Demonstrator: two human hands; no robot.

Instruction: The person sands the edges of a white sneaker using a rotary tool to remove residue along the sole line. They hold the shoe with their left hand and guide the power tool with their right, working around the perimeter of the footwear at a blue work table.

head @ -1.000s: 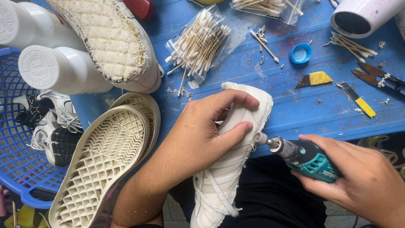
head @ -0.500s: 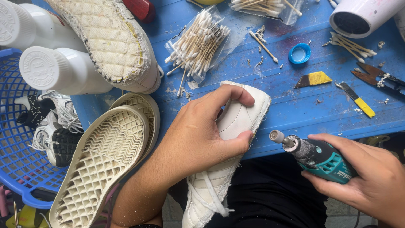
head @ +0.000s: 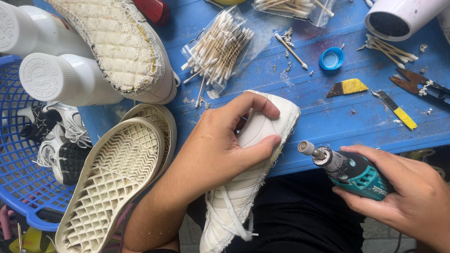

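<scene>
Since the earlier frames the rotary tool has been drawn back from the white sneaker, so a gap now shows between its sanding tip and the shoe's edge. The right hand is wrapped closed around the teal body of the tool. The left hand is clamped over the sneaker's toe, thumb on the side near the tool, fingers curled over the top. The sneaker is propped with its toe on the edge of the blue table, its heel hanging down over the lap.

Risks, as judged: the thumb sits close to the tip's path and could be nicked if the tool is brought back carelessly. The upper could be scuffed if the tip skips off the rough sole edge. The half-supported shoe could pivot under pressure. The cotton swabs and the loose soles lie apart from the tool.
</scene>
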